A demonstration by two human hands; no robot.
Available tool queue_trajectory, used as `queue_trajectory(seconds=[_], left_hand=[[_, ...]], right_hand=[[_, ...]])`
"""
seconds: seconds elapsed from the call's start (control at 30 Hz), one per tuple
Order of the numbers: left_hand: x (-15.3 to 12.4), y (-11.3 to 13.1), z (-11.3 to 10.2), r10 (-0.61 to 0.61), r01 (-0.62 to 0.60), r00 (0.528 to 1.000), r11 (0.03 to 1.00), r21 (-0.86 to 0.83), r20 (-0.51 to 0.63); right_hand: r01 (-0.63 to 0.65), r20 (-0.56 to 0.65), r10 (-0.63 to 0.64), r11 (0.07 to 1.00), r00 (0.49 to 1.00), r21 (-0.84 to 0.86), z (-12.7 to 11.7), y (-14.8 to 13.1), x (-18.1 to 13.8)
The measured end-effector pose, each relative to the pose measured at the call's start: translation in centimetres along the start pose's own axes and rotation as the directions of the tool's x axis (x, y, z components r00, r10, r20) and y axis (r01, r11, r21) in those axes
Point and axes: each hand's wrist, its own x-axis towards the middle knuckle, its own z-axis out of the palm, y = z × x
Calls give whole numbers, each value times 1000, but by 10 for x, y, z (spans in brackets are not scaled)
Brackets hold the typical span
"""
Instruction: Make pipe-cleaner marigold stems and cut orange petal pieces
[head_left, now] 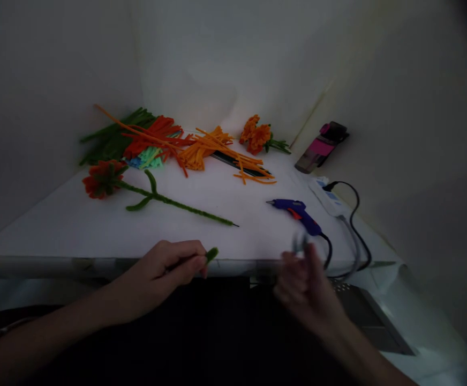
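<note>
Green piece (212,254) pinched in left hand (179,264), tip poking out at table's (225,187) front edge. Right hand (303,287) gripped tool (300,244), too blurred for me to name. Long-stemmed flower (153,196) lay toward left edge, glue gun (298,213) toward right.

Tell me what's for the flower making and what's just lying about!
Probably for the flowers:
green fuzzy piece in left hand
blurred thing in right hand
red-orange flower
orange fuzzy sticks
glue gun

Apparently just lying about:
bottle
grey panel, lower right
</note>
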Motion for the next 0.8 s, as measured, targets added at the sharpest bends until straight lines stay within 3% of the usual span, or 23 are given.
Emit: queue_trajectory(seconds=[0.07, 0.2, 0.43, 0.8], left_hand=[[5, -2, 9, -27, 28, 999, 999, -32, 24], [8, -6, 22, -36, 47, 996, 989, -144, 79], [7, -8, 21, -8, 27, 992, 989, -144, 126], [9, -15, 22, -26, 63, 992, 949, -308, 122]], right_hand=[[-111, 68, 128, 970, 989, -218, 7, 19, 3], [-124, 114, 201, 870, 973, -476, 24, 48, 12], [-149, 191, 279, 849, 941, -506, 29, 46, 17], [-149, 233, 302, 849, 924, -507, 20, 45, 20]])
